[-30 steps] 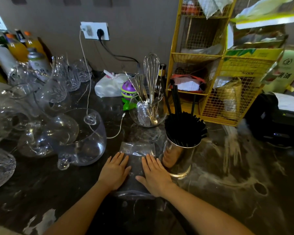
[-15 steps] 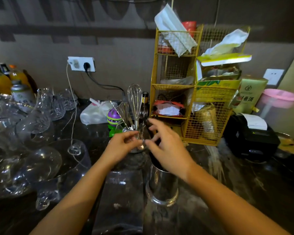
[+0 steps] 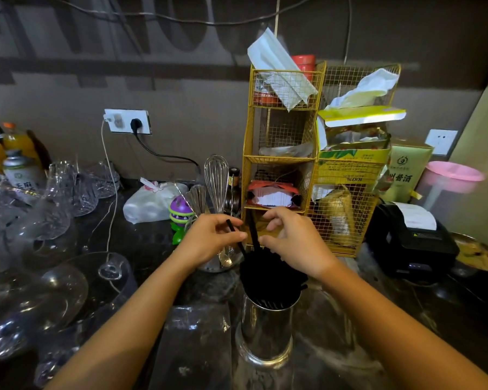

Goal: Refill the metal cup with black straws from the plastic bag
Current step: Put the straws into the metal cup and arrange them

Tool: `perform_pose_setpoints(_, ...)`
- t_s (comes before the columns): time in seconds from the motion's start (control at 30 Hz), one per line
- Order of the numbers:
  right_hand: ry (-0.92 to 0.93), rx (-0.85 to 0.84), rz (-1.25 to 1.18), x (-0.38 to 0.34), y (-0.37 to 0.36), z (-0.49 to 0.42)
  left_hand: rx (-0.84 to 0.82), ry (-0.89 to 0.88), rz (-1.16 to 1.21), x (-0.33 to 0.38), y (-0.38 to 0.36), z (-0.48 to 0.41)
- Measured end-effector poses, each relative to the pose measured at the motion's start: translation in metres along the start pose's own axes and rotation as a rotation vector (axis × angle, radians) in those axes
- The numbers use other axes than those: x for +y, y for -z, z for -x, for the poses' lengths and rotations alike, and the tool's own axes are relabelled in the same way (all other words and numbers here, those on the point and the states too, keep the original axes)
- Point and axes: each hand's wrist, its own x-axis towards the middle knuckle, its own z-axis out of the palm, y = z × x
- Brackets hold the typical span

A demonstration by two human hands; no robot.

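The metal cup (image 3: pixel 266 330) is stood upright on the dark table (image 3: pixel 378 347), near the front edge, and is filled with a dense bundle of black straws (image 3: pixel 268 280) whose tops project above the rim. Two straws are raised higher than the rest of the bundle.

The left hand (image 3: pixel 209 240) is held above and to the left of the cup. One raised straw is pinched between its thumb and fingers, tilted toward the left. The right hand (image 3: pixel 296 243) is held above the cup, just right of the second raised straw; its fingers are curled, and whether that straw is grasped cannot be told.

The plastic bag (image 3: pixel 192 347) is laid flat on the table immediately left of the cup, between the forearms, and appears transparent and flattened.

A glass jar holding a whisk (image 3: pixel 216 184) is placed behind the left hand. A yellow wire rack (image 3: pixel 282 161) is stood behind the cup. Clear glassware (image 3: pixel 54 280) is grouped at the left of the table.
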Motion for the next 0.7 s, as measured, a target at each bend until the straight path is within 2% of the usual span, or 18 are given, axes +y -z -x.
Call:
perform_pose_setpoints(0.27, -0.107, -0.112, -0.089, 0.009, -0.013, -0.024, -0.024, 0.025, 0.09, 0.0, -0.006, -0.011)
perform_pose_setpoints(0.47, -0.074, -0.133, -0.153, 0.009, -0.018, -0.024, -0.024, 0.005, -0.007, 0.006, -0.01, -0.016)
perform_pose_setpoints(0.7, -0.051, -0.111, -0.242, 0.005, -0.005, -0.023, -0.031, -0.037, 0.01, 0.021, -0.006, -0.022)
